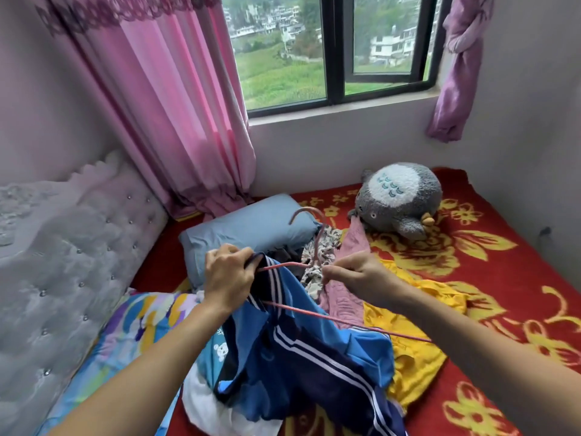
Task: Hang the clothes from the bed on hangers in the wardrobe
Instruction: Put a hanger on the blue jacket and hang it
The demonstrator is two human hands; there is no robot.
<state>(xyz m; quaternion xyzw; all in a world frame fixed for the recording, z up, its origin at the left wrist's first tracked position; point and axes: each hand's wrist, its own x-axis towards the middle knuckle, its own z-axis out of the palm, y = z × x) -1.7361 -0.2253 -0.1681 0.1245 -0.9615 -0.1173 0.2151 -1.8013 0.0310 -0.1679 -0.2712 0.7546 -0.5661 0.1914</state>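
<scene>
Over the bed I hold a pink wire hanger [317, 240] with its hook pointing up. My left hand [228, 276] grips the edge of a blue jacket with white stripes [314, 350] together with the hanger's left end. My right hand [355, 273] pinches the hanger near its neck. The jacket hangs partly on the hanger and drapes down onto the bed. Beneath it lie a yellow garment [418, 357], a pink garment [342, 297] and a patterned garment [323, 250].
The bed has a red blanket with yellow flowers [490, 278]. A grey plush toy [399, 199] lies near the far wall, a blue pillow [248, 231] and a colourful pillow [138, 325] by the padded headboard [63, 262]. A pink curtain [176, 105] hangs beside the window [333, 48].
</scene>
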